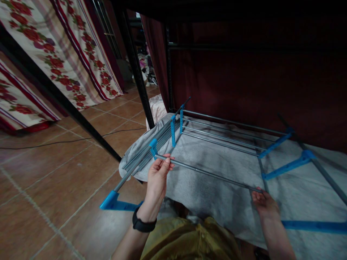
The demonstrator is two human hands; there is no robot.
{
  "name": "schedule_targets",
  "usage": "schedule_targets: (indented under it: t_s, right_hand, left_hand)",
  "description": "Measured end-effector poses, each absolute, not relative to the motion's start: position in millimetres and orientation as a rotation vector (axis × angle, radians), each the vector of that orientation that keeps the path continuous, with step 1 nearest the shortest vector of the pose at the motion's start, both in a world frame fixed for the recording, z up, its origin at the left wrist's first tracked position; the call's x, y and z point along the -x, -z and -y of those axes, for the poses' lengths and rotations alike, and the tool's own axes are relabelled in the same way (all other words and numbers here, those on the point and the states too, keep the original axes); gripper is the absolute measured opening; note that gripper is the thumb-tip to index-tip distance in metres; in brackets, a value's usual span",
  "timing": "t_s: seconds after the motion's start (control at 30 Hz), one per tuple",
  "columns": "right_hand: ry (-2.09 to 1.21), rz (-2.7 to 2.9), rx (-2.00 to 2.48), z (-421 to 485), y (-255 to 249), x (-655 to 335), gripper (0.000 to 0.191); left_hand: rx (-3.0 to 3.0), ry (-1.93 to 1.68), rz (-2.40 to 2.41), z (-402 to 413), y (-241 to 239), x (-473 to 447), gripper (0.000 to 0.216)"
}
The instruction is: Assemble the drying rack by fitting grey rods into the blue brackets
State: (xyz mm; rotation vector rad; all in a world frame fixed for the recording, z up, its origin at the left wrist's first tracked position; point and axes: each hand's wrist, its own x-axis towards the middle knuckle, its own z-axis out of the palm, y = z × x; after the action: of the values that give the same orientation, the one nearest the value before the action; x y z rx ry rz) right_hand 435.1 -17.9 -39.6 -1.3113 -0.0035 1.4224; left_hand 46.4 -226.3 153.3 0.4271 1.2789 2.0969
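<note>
A thin grey metal rod (211, 174) runs level between my two hands. Near its left end, my left hand (159, 169) pinches it between thumb and fingers, close beside a blue plastic bracket (153, 147). My right hand (262, 202) has its fingers closed round the rod's right end. Beyond the rod lies a partly assembled rack (225, 130), with several rods fitted between blue brackets. One blue bracket (287, 166) is on its right side, tilted. Loose grey tubes (151, 150) lie bundled at the left.
A grey blanket (206, 202) covers the surface under the rack. Black metal posts (138, 68) stand at the left, with a slanting black bar (67, 104). A cable (81, 139) crosses the tiled floor (81, 169). Floral curtains (78, 54) hang behind; a dark red cloth (244, 83) hangs at the back.
</note>
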Motion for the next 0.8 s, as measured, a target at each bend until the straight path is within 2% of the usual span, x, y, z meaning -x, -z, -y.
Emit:
schedule_targets:
  t_s: [0.33,0.6,0.8]
  right_hand:
    - [-1.487,0.131,1.292,42.3,33.8,-408.7,0.016]
    - [-1.53,0.147,1.186,56.3,31.4,-402.8,0.019]
    - [-1.488,0.143,1.155,64.5,33.7,-399.7,0.013]
  left_hand:
    - [-0.486,-2.05,-1.325,211.9,-149.4,-52.3,0.035]
    - [-0.525,-1.946,-1.401,207.8,-140.0,-58.4,0.034]
    - [-0.525,-1.887,-1.408,205.4,-134.5,-64.5,0.032]
